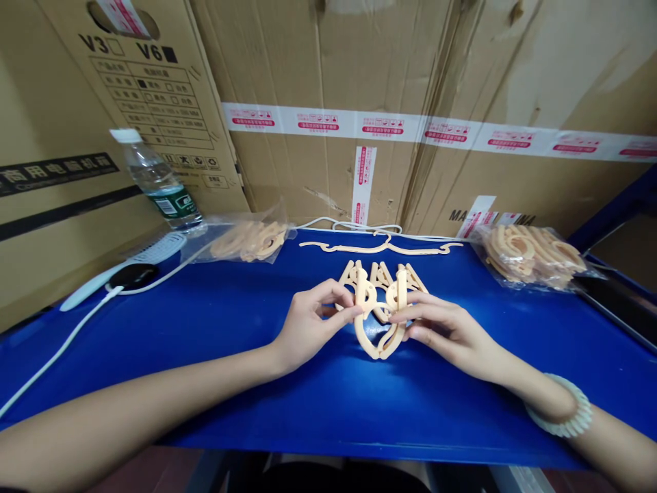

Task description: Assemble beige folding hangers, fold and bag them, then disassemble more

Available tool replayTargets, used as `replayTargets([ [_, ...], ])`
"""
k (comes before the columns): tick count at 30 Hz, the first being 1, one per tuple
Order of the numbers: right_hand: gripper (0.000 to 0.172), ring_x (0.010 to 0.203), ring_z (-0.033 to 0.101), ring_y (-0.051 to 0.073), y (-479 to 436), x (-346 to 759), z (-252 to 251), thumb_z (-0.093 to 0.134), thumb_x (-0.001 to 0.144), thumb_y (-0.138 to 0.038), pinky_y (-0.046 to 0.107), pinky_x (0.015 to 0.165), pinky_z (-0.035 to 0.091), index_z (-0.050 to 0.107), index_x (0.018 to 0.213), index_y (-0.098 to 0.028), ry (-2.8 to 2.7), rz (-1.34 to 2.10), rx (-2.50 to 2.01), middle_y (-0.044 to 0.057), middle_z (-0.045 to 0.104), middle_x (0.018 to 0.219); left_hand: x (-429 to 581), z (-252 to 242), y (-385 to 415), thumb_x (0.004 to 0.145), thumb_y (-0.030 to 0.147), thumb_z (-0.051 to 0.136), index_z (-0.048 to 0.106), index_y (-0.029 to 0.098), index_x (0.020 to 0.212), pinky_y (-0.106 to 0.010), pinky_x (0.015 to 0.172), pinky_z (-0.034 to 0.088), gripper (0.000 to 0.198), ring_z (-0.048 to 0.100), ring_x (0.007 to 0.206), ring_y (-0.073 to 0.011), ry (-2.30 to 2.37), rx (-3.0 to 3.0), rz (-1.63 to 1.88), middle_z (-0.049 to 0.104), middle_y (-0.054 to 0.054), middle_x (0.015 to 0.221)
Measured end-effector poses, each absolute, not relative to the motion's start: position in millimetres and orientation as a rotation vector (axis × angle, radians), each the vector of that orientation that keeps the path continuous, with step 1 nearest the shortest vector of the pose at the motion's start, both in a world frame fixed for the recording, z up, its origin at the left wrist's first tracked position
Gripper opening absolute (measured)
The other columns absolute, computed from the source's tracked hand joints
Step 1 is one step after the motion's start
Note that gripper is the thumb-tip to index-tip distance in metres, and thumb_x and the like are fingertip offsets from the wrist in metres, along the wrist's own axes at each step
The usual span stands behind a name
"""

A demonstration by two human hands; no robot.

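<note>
And here in the middle of the desk [318, 411], its top a smooth, glossy blue, we have a folded pale-peach plastic hanger [360, 329] caught between two hands! The left hand [313, 322] has its grip closed, thumb and forefinger pinching the hanger's left arm; the right hand [452, 335] has its grip closed on the right arm, fingers laid across it and thumb beneath. The curved end points at the person. Just behind, towards the far edge, stands a row of folded peach hangers [380, 275], and beyond them an opened-out peach hanger [359, 248] stretches along that edge. Room to move? A broad run of blue lies between the held hanger and the near edge, with more to either side, a clear bag of peach pieces [251, 239] towards the far left corner and a second clear bag of peach pieces [534, 253] towards the far right. Tall brown cardboard boxes [333, 68] wall off the far edge. Now the tricky viewing: the held hanger overlaps the row, so its lower parts are hard to separate; the left hand's other fingers are tucked out of sight, and a dark flat object [616, 308] is cut off at the right.
</note>
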State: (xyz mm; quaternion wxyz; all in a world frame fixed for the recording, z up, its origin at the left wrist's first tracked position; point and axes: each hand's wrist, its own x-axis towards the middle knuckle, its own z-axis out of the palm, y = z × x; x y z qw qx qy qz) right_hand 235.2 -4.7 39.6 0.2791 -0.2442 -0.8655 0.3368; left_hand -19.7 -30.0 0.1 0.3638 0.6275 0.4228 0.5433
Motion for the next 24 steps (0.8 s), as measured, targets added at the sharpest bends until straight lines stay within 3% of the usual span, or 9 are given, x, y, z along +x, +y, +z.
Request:
replayTargets([
  [3,0.029,0.103,0.068,0.019,-4.6,235.8,39.4,0.057,0.1,-0.032,0.035,0.087,0.059,0.071,0.123,-0.025,-2.351,0.806,-0.69,0.009,0.073,0.108,-20.3,-0.2,-30.7,0.084,0.03,0.076,0.067,0.018,0.079,-0.023,0.065,0.059,0.016,0.069,0.075,-0.0157,1.062,1.641,1.423,0.071,-0.002,0.082],
  [7,0.032,0.116,0.066,0.023,-5.5,235.8,40.3,0.057,0.099,-0.033,0.039,0.093,0.059,0.07,0.128,-0.03,-2.368,0.714,-0.766,0.008,0.074,0.11,-19.9,-1.4,-32.9,0.087,0.026,0.074,0.073,0.018,0.091,-0.031,0.081,0.064,0.009,0.073,0.091,-0.0203,0.949,1.705,1.421,0.075,-0.006,0.098],
  [14,0.033,0.117,0.067,0.025,-5.0,238.3,40.4,0.06,0.097,-0.032,0.042,0.093,0.061,0.07,0.128,-0.031,-2.343,0.674,-0.784,0.01,0.067,0.132,-19.7,-5.1,-33.4,0.088,0.02,0.072,0.067,0.021,0.125,-0.04,0.1,0.06,0.037,0.068,0.117,-0.0258,0.745,1.755,1.243,0.059,-0.012,0.139],
  [20,0.03,0.124,0.063,0.028,-4.8,243.6,41.3,0.06,0.096,-0.033,0.041,0.088,0.062,0.071,0.124,-0.028,-2.319,0.666,-0.841,0.011,0.071,0.12,-18.5,-1.4,-34.4,0.088,0.017,0.071,0.063,0.023,0.132,-0.043,0.106,0.057,0.045,0.063,0.125,-0.0277,0.702,1.705,1.207,0.054,-0.011,0.146],
  [24,0.03,0.125,0.062,0.028,-5.8,243.9,41.6,0.06,0.097,-0.035,0.037,0.084,0.063,0.071,0.123,-0.026,-2.291,0.751,-0.849,0.012,0.07,0.124,-18.3,-2.6,-34.9,0.088,0.018,0.07,0.061,0.023,0.136,-0.046,0.106,0.057,0.049,0.061,0.128,-0.03,0.716,1.706,1.185,0.051,-0.013,0.15],
])
